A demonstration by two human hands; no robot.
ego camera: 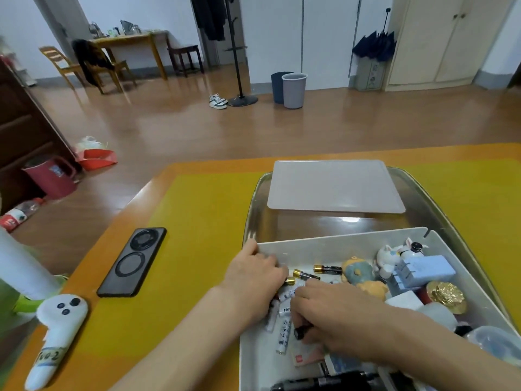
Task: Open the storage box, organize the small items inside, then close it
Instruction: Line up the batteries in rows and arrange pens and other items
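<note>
Nearest the viewer, black marker pens (324, 382) lie along the near edge of the open white storage box (332, 244), which sits on a yellow table (197, 221). The right hand (329, 314) reaches into the box, fingers curled round a small dark cylinder (302, 332). The left hand (253, 275) rests at the box's left wall, fingers bent over the white batteries (284, 328); whether it grasps one cannot be told. Beyond lie two black-and-gold batteries (327, 268), then small figurines (392, 256), a pale blue block (423, 270) and a gold ornament (446, 296) to the right. The flat lid (335, 187) lies behind the box. A black phone (132, 262) rests to the left.
</note>
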